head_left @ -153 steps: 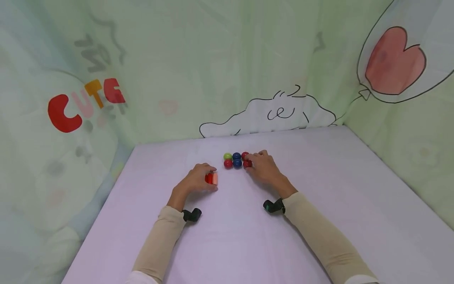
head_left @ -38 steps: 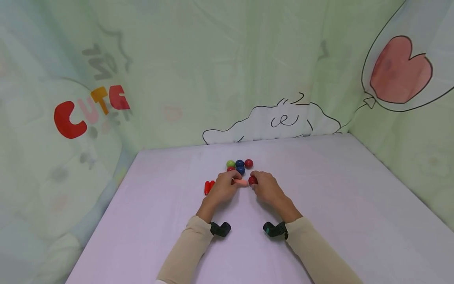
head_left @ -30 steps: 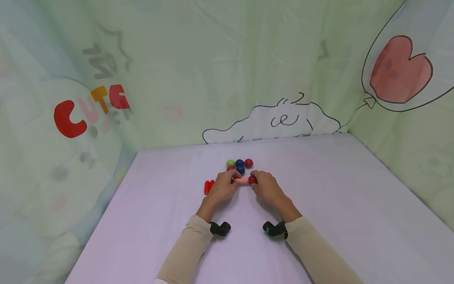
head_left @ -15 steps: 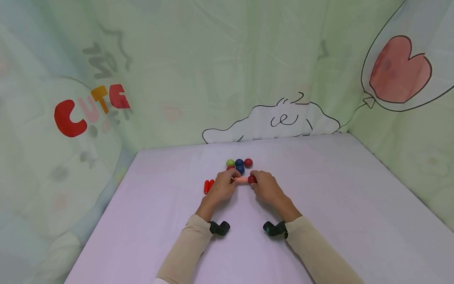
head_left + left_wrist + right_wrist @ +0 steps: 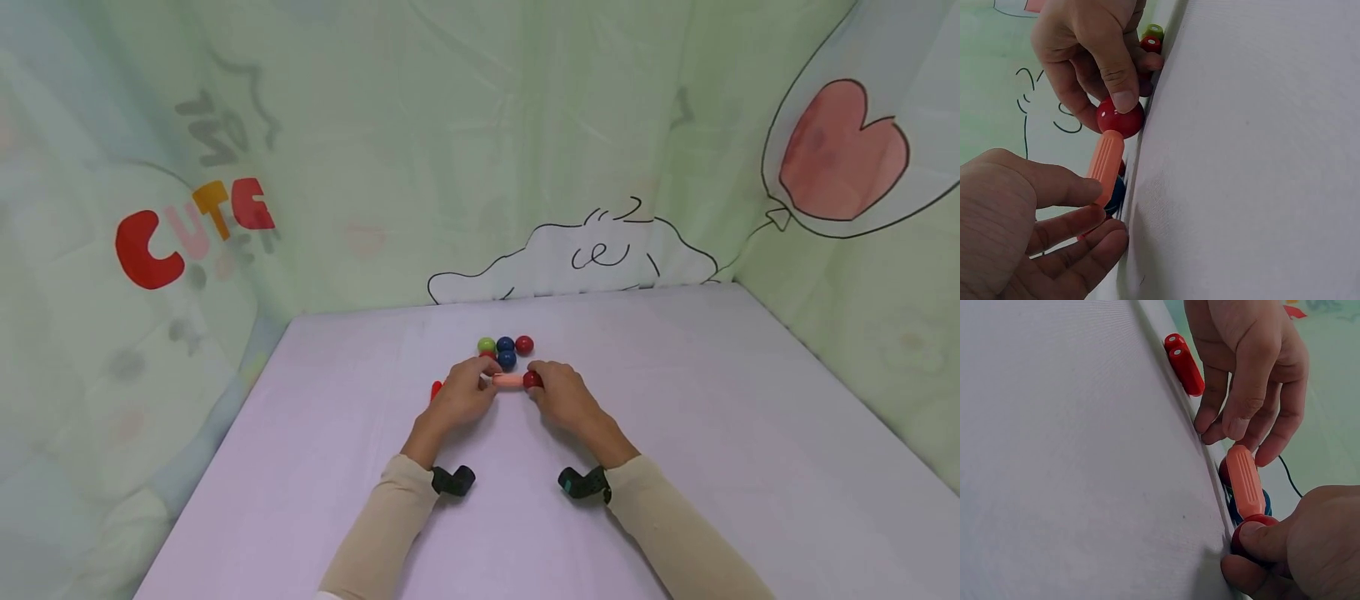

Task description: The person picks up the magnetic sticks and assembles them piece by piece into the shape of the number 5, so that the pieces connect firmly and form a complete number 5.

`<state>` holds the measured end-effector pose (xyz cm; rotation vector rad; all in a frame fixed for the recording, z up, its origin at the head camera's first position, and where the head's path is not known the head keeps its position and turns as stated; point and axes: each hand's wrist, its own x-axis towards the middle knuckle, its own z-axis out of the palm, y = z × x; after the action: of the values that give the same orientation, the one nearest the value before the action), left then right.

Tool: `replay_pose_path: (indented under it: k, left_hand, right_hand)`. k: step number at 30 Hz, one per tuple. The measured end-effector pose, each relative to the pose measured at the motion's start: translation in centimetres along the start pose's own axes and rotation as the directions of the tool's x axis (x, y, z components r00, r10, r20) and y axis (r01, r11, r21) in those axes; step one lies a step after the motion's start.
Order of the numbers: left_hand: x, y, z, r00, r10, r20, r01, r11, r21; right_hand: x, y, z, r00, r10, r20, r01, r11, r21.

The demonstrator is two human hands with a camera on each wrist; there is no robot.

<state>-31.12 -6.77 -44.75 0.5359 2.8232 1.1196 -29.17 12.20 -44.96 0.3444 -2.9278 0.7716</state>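
Observation:
My right hand (image 5: pixel 562 396) pinches a dark red ball (image 5: pixel 1121 117) between thumb and fingers. A ribbed orange rod (image 5: pixel 508 381) reaches leftward from that ball, its end against it. My left hand (image 5: pixel 467 390) is at the rod's other end, with fingers spread loosely. In the right wrist view a thin gap shows between the left thumb and the rod (image 5: pixel 1247 481). Close behind stand a green ball (image 5: pixel 486 344), two blue balls (image 5: pixel 507 360), a red ball (image 5: pixel 524 344) and another red one partly hidden by the left hand.
Two red rods (image 5: pixel 1186 372) with pale end dots lie side by side left of the left hand, which partly hides them in the head view. A pale cloth covers the table (image 5: pixel 637 358). A printed curtain (image 5: pixel 360 167) hangs behind it.
Earlier, the right hand brought a red ball from the group to the orange rod held by the left. The rod's end met the ball. Now the left hand has slid left off the rod.

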Motion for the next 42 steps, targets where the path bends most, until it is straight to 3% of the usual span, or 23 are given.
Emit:
replay_pose_path:
  k: [6, 14, 30, 42]
  left_hand:
    - [0.0, -0.2, -0.5, 1.000, -0.011, 0.001, 0.011, 1.000, -0.018]
    - [0.0, -0.3, -1.2, 1.000, 0.022, 0.003, -0.021, 1.000, -0.009]
    - [0.0, -1.4, -3.6, 0.998, -0.035, -0.046, 0.038, 0.997, 0.067]
    - [-0.2, -3.0, -4.4, 0.999, -0.039, -0.001, 0.039, 0.997, 0.066]
  right_hand:
    - [0.0, 0.0, 0.0, 1.000, 0.014, 0.015, -0.014, 1.000, 0.008]
    - [0.0, 0.1, 0.0, 1.000, 0.005, 0.004, -0.005, 1.000, 0.024]
    - [0.3, 0.1, 0.0, 0.999, 0.042, 0.033, -0.044, 0.998, 0.043]
    - [0.3, 0.2, 0.1, 0.998, 0.046, 0.037, -0.048, 0.997, 0.062]
